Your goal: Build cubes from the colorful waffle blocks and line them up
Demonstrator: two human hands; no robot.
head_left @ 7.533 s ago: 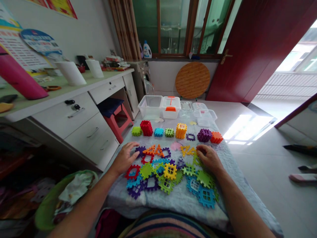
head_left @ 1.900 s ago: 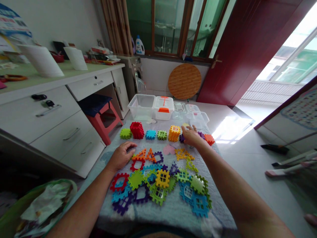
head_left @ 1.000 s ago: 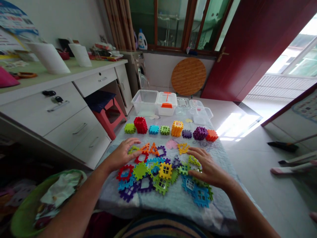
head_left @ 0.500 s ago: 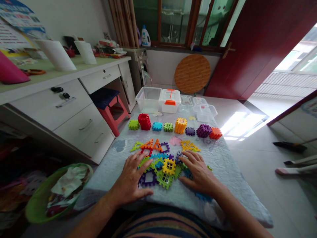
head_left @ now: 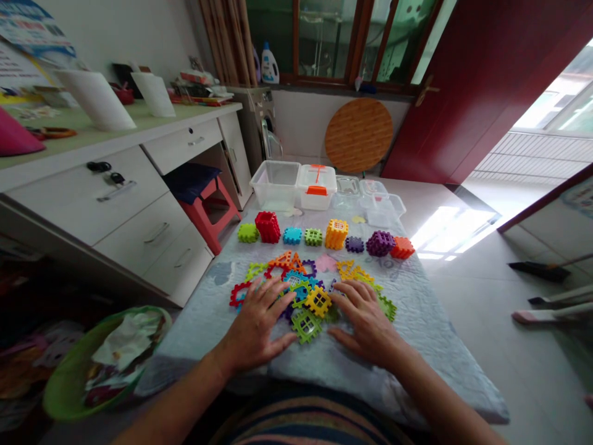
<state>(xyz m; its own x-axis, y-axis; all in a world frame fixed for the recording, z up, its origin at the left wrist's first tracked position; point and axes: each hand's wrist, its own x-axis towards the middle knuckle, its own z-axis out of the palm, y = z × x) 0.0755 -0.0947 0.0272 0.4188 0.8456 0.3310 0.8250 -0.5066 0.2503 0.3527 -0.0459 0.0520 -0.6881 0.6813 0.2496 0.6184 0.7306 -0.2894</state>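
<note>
Loose plastic pieces [head_left: 302, 290] lie in a heap beneath and between my hands, in the near half of the cloth-covered table [head_left: 426, 321]. My left hand [head_left: 257, 324] is spread over the heap's left part, its fingers loose and wrapped around nothing that I can see; my right hand [head_left: 365, 322] does the same on the right. Whether my fingertips press on anything, I cannot tell. Between my thumbs is a green window piece [head_left: 306, 327], with a yellow window piece [head_left: 318, 301] just beyond it. A red frame [head_left: 238, 296] pokes out left of my left fingers; orange triangles [head_left: 283, 259] fringe the heap's far side.

Farther out, a row of stacks crosses from near the table's left edge to its right: lime [head_left: 248, 233], red [head_left: 267, 228], blue [head_left: 292, 235], green [head_left: 313, 237], amber [head_left: 336, 235], dark purple [head_left: 354, 245], purple [head_left: 380, 244] and orange [head_left: 402, 248]. Along the far edge stand an open clear bin [head_left: 277, 187], a lidded box with orange latches [head_left: 317, 179] and smaller clear containers [head_left: 347, 186]. Past the left edge is a stool [head_left: 217, 207].
</note>
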